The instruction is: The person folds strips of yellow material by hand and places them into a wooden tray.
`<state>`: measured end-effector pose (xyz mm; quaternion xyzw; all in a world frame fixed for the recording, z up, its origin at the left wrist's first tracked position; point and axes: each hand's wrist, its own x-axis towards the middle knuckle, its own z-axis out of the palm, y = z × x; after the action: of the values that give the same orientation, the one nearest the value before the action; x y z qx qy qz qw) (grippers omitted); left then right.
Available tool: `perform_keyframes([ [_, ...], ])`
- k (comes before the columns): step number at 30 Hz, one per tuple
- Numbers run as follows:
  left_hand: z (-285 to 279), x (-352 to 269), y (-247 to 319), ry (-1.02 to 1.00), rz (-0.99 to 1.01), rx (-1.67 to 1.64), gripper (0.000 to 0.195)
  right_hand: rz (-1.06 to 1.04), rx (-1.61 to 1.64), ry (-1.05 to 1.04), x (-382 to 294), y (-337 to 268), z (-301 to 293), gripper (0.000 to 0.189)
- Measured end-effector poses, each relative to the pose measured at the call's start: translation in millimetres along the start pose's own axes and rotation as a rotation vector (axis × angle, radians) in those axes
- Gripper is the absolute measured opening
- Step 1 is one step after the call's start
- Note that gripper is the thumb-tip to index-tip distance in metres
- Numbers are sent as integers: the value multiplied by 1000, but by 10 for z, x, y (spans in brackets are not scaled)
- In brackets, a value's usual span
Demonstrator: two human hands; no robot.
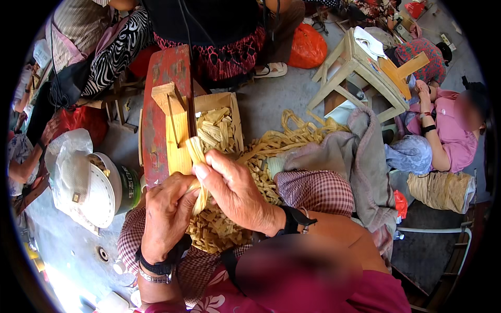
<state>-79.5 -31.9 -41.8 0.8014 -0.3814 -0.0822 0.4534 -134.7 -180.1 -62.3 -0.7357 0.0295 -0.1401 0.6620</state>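
Observation:
Between both my hands is a pale yellow strip of dried plant fibre [195, 150], bent or folded where the fingers pinch it. My left hand [166, 213] grips its lower part with thumb and curled fingers. With thumb and forefinger, my right hand [238, 191] holds it higher up, and its top end sticks out above. Just beyond the hands, a wooden jig [177, 137] with a slotted upright block lies on a worn red bench [162, 74]. A heap of short folded fibre pieces [219, 229] rests on my lap below the hands.
A cardboard box [238, 121] of folded strips stands beside the bench. Long braided strips [289, 137] trail rightwards beside a grey cloth [332, 150]. At left is a white-lidded bucket [105, 187]. A wooden stool [352, 74] stands at upper right, and other people [450, 129] sit nearby.

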Motion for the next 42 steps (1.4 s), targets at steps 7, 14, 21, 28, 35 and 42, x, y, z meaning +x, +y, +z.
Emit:
perform_keyframes([
  [7, 76, 25, 53, 285, 293, 318, 23, -5, -45, -258, 72, 90, -87, 26],
  [14, 6, -98, -3, 169, -86, -383, 23, -77, 39, -277, 40, 9, -130, 29],
  [21, -11, -76, -51, 30, -187, -1293, 40, -257, 77, -267, 14, -69, -115, 18],
  [28, -18, 19, -65, 49, 184, -103, 45, -28, 188, -308, 19, 1, -150, 20],
  [35, 102, 10, -69, 87, -34, -405, 33, 12, 169, -209, 21, 58, -84, 21],
  [42, 64, -30, -69, -57, -260, -1315, 47, -51, 284, -112, 1, 152, -90, 35],
])
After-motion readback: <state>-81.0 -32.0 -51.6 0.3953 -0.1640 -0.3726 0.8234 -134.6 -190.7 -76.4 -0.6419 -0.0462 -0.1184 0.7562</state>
